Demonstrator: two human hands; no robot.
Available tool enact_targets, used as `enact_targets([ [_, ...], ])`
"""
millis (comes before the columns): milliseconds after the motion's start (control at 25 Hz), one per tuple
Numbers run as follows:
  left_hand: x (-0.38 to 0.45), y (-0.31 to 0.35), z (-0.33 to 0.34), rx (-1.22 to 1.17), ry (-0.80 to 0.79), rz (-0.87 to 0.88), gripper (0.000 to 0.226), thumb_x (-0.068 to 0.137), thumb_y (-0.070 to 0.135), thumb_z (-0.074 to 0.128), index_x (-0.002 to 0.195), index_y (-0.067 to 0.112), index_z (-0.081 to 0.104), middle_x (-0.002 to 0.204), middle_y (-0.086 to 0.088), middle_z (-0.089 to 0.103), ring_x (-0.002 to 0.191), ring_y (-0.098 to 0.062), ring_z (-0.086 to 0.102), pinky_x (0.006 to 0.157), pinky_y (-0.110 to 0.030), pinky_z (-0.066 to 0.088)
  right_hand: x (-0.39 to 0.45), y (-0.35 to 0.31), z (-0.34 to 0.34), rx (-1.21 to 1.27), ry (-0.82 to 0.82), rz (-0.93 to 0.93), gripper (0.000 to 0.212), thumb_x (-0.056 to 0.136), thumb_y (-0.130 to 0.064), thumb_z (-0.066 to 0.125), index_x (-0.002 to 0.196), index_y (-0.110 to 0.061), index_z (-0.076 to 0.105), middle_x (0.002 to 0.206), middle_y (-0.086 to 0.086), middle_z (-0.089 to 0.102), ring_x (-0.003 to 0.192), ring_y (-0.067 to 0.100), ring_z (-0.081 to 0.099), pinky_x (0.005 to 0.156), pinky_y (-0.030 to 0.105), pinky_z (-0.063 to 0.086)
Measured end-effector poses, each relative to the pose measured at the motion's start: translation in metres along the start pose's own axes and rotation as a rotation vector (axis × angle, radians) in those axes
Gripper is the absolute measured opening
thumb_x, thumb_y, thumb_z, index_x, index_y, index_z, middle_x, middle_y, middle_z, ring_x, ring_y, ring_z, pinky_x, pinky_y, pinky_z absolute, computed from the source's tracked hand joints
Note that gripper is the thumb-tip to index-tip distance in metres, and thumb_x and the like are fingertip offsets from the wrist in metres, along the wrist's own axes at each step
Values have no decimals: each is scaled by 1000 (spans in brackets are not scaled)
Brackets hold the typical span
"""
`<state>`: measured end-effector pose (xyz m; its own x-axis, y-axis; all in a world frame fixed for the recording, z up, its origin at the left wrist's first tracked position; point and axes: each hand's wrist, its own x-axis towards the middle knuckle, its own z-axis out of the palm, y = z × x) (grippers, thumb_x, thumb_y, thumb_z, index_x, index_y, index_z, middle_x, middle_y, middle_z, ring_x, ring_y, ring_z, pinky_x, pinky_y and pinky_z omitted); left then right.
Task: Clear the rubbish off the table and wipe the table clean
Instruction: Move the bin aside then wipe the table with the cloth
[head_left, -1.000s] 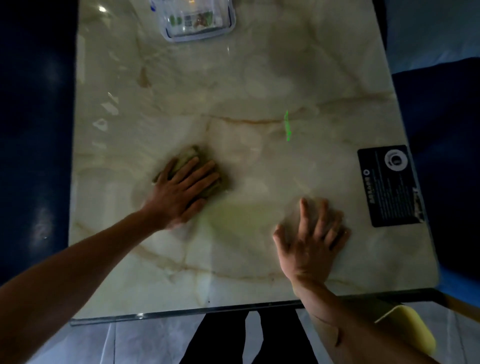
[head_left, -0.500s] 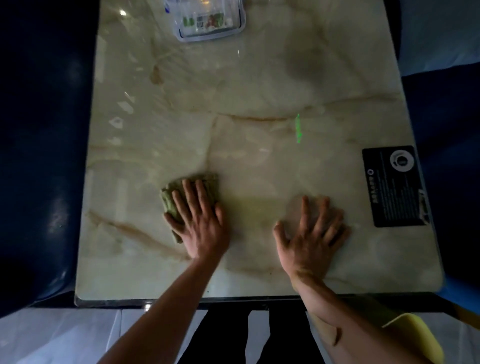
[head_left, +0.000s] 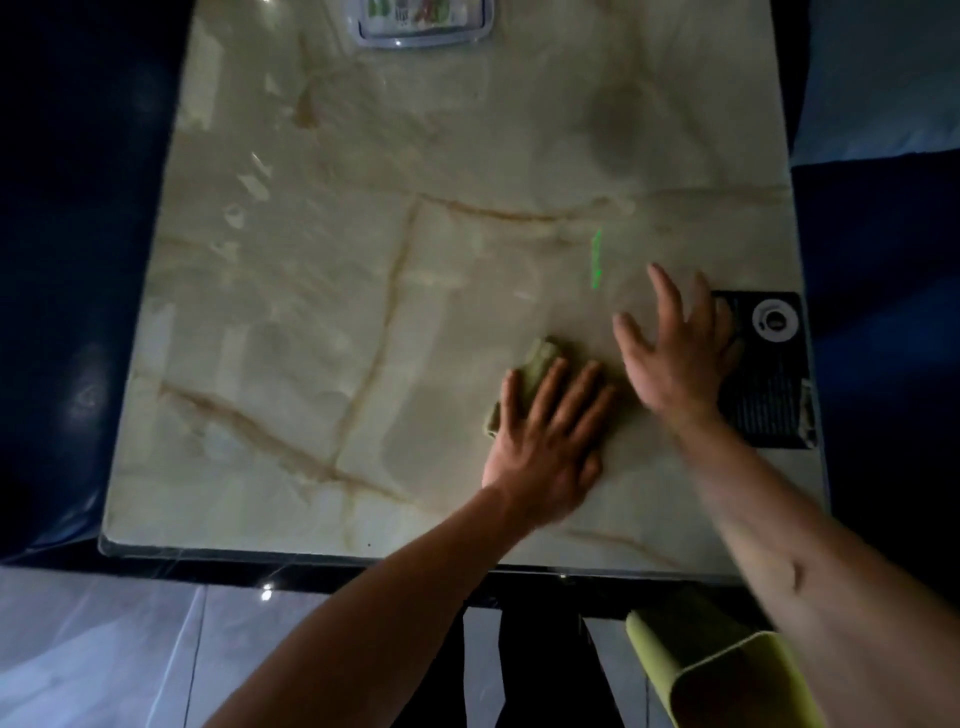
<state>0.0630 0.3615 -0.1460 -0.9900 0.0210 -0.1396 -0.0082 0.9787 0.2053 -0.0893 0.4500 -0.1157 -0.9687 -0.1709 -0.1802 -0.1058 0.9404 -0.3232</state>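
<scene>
Marble-look desk (head_left: 322, 291) mid-wipe, cloth near its right edge.

Olive cloth (head_left: 537, 364) lies flat under the left hand (head_left: 550, 441), fingers spread and pressing it down; the right hand (head_left: 680, 353) hovers or rests open just beside it, partly over a black label (head_left: 769, 384) at the right edge. Best kept flat, in overlapping strokes toward the near edge. Label text and the far-edge tray (head_left: 421, 26) print are unreadable.

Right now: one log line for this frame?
phase: wiping | left hand: flat, pressing green cloth on table | right hand: open, fingers over black placard | rubbish: none seen | tray: far edge
</scene>
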Motion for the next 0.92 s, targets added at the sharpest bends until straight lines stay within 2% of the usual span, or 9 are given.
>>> enact_targets([
  [120, -33, 3, 14, 36, -31, 281, 67, 91, 51, 36, 152, 32, 17, 163, 3, 17, 150, -29, 13, 115, -66, 7, 36, 0, 17, -149, -302, -5, 79, 77, -82, 35, 144, -56, 3, 163, 3, -9, 147, 41, -10, 109, 71, -5],
  [200, -62, -25, 18, 59, -6, 402, 66, 90, 51, 39, 152, 34, 20, 162, 6, 21, 150, -25, 15, 116, -62, 11, 37, 2, 29, -196, -289, -36, 86, 71, -88, 30, 143, -57, -5, 162, 4, -16, 146, 44, -16, 107, 73, -9],
  [280, -96, -67, 11, 76, 5, 392, 64, 91, 50, 40, 150, 36, 25, 160, 7, 25, 150, -24, 18, 117, -60, 15, 38, 3, 31, -185, -286, -48, 90, 66, -92, 26, 141, -58, -10, 162, 4, -19, 145, 45, -17, 106, 74, -9],
  [360, -131, -120, 3, 112, 19, 184, 63, 92, 51, 38, 151, 36, 22, 162, 5, 20, 150, -25, 15, 116, -62, 16, 40, 2, 28, -199, -320, -26, 91, 64, -94, 24, 140, -58, -13, 161, 3, -22, 145, 45, -19, 106, 74, -10],
  [480, -176, -184, -14, 1, 27, -434, 63, 94, 57, 22, 152, 39, 10, 164, 5, 3, 152, -22, 1, 116, -65, 10, 44, -2, 24, -207, -380, -12, 92, 65, -93, 25, 140, -58, -16, 159, 3, -27, 144, 45, -21, 106, 74, -10],
  [560, -188, -187, -17, -90, 54, -834, 63, 92, 57, 16, 151, 43, 0, 163, 11, -8, 151, -19, -6, 118, -62, 1, 43, -4, 20, -211, -420, -14, 92, 66, -93, 27, 139, -58, -17, 158, 3, -31, 143, 45, -24, 107, 74, -10],
  [640, -179, -157, -12, -154, 120, -1084, 64, 91, 55, 17, 149, 46, -7, 162, 13, -10, 151, -20, -7, 118, -61, 2, 45, -5, 16, -212, -458, -12, 93, 66, -93, 27, 138, -58, -20, 157, 2, -34, 142, 44, -26, 107, 73, -11],
  [760, -156, -81, -1, -195, 165, -1132, 68, 89, 51, 23, 150, 41, -6, 164, 6, -1, 151, -24, -2, 118, -62, 7, 44, -6, 14, -207, -456, -18, 93, 68, -91, 30, 140, -57, -19, 157, 3, -34, 142, 45, -26, 107, 73, -11],
  [920, -114, 34, 16, -177, 68, -828, 76, 86, 47, 35, 154, 31, 6, 164, -2, 6, 151, -28, 3, 118, -60, 10, 43, -6, 14, -189, -454, -18, 94, 68, -90, 31, 140, -56, -19, 157, 4, -33, 142, 46, -27, 106, 73, -12],
])
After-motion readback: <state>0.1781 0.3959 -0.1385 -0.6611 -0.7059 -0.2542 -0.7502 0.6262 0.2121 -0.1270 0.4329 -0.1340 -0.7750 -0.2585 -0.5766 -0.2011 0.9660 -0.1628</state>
